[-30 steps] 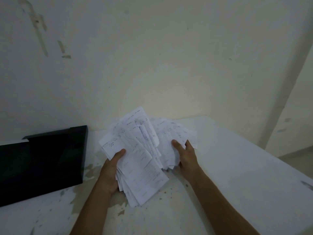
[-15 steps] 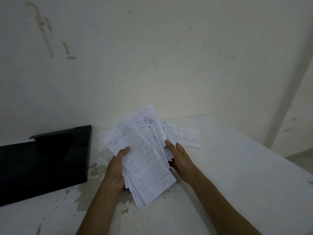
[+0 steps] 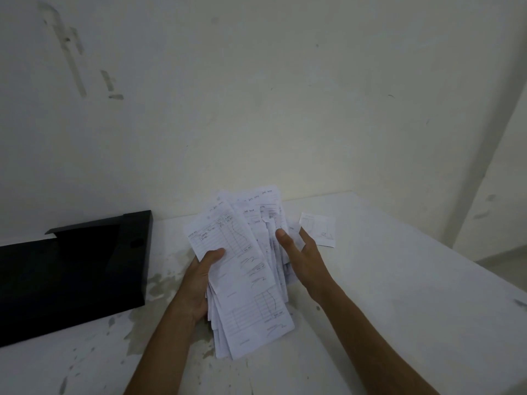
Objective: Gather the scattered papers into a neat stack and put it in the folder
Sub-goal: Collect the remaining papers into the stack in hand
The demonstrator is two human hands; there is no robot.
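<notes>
A loose, fanned bundle of white printed papers (image 3: 245, 269) is held above the white table. My left hand (image 3: 199, 283) grips its left edge, thumb on the top sheet and fingers underneath. My right hand (image 3: 302, 258) holds the bundle's right side, thumb on top of the sheets. One small paper (image 3: 319, 228) lies alone on the table just beyond my right hand. The black folder (image 3: 74, 275) lies open on the table to the left, apart from the bundle.
The white table (image 3: 399, 295) is stained and chipped near its front left. A pale wall (image 3: 256, 109) stands right behind it. The table's right edge runs diagonally, with floor (image 3: 504, 255) beyond it.
My right hand has drawn the right-hand sheets in against the bundle, so the fan is narrower. One small paper was left behind on the table to the right.
</notes>
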